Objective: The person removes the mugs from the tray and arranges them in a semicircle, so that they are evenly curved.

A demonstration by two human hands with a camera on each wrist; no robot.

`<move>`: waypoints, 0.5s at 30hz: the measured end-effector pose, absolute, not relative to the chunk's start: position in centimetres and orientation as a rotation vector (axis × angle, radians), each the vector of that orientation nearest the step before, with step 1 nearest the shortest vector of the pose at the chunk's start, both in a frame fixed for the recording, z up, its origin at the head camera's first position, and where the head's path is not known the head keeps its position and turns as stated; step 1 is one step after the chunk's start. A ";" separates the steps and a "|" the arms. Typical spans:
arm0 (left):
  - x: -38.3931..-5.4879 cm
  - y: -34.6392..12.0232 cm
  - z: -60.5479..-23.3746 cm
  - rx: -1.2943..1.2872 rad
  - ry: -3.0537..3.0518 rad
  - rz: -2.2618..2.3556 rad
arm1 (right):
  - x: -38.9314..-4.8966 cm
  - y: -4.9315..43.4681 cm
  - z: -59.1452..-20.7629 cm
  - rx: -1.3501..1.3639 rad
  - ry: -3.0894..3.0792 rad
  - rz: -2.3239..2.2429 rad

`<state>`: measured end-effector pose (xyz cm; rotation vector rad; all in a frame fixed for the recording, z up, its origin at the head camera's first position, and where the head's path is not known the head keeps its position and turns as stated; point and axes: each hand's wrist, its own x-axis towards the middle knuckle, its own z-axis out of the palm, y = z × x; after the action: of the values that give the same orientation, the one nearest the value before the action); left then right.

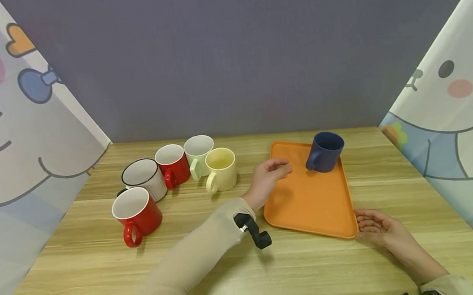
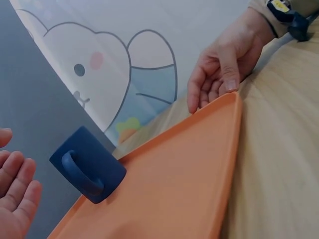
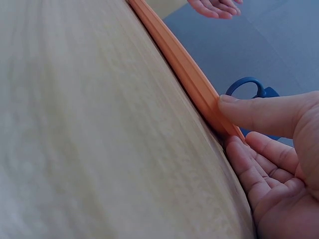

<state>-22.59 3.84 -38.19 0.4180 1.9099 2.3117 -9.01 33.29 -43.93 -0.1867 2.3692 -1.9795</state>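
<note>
An orange tray (image 1: 310, 202) lies on the wooden table, with a dark blue mug (image 1: 326, 153) standing upright near its far right corner. The mug's handle points toward the left and near side. My left hand (image 1: 268, 177) hovers over the tray's left edge, fingers loosely extended and holding nothing. At the tray's near right corner, my right hand (image 1: 382, 232) holds the rim, its thumb on the corner and its curled fingers along the right side. The right wrist view shows that thumb (image 3: 264, 114) against the orange rim (image 3: 184, 64).
Left of the tray stand a yellow mug (image 1: 225, 174), a pale green mug (image 1: 198, 152), a red mug (image 1: 175, 165), a white ribbed mug (image 1: 151, 182) with a dark rim, and a nearer red mug (image 1: 145, 218). A grey panel (image 1: 228, 58) rises behind the table.
</note>
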 end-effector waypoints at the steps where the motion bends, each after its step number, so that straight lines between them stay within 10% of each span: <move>1: -22.8 4.1 -38.2 0.418 1.906 2.308 | -9.0 33.3 -43.9 -0.192 2.363 -1.991; 15: -25.2 7.7 -39.4 0.466 2.089 2.152 | -9.0 33.2 -43.9 -0.184 2.380 -1.974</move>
<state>-25.21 7.71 -39.35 0.4660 2.0893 2.1519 -8.99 33.16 -43.87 -0.1839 2.3805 -1.9739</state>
